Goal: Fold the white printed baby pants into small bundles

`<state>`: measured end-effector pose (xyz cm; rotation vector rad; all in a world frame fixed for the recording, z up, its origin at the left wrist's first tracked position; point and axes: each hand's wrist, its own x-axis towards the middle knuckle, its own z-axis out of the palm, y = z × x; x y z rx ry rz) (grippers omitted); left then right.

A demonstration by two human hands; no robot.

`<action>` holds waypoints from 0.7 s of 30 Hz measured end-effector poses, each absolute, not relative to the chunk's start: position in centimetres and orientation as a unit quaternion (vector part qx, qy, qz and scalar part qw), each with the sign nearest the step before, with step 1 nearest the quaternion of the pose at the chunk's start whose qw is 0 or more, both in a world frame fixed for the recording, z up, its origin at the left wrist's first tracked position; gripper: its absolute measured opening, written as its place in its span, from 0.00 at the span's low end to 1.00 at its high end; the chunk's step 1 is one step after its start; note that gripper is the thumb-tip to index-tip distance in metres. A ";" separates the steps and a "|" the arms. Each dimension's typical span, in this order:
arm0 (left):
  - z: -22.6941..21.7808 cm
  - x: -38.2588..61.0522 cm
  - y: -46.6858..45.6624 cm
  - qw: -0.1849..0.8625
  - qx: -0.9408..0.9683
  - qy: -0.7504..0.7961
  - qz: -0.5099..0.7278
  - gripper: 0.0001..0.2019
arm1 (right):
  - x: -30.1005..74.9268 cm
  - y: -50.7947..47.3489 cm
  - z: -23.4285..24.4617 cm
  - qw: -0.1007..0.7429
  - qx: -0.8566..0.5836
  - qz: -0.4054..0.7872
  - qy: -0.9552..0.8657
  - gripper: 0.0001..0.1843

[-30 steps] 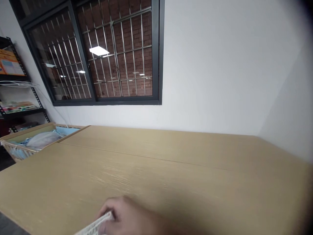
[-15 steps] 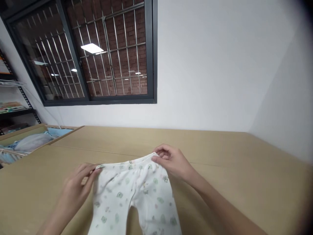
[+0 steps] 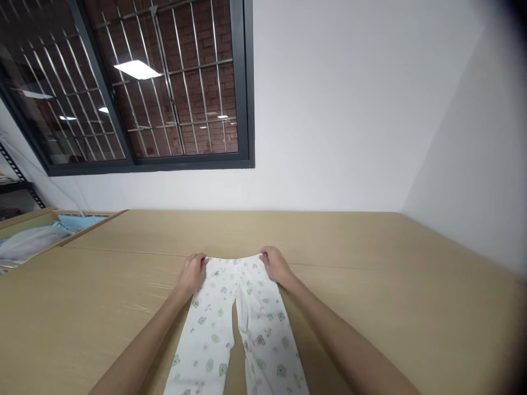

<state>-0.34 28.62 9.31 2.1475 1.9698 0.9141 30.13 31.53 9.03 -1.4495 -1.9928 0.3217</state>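
Left hand [image 3: 194, 273] and right hand [image 3: 277, 266] grasp both ends of the waistband [image 3: 234, 260], probably the best place; the pants [image 3: 211, 312] seem light and soft.

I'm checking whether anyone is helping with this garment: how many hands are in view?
2. The left hand pinches the left end of the waistband of the printed trousers; the right hand grips its right end. No other hand shows.
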 end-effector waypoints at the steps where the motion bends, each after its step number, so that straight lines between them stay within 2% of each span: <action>1: 8.9 -0.2 29.3 0.047 0.695 0.653 0.296 0.12 | 30.0 31.9 8.7 0.316 -0.559 0.109 -0.759 0.10; 8: 6.9 0.5 32.0 0.119 0.632 0.716 0.271 0.11 | 29.8 33.4 6.2 0.275 -0.595 0.054 -0.753 0.10; 13: 8.5 1.9 31.7 0.113 0.630 0.717 0.276 0.08 | 30.0 33.4 5.7 0.281 -0.602 0.051 -0.746 0.10; 17: 11.5 5.6 28.0 0.099 0.686 0.667 0.272 0.11 | 30.2 33.4 5.9 0.296 -0.613 0.065 -0.730 0.10; 21: 13.4 11.6 19.9 0.165 0.775 0.574 0.206 0.11 | 30.3 33.7 5.8 0.308 -0.623 0.078 -0.715 0.12</action>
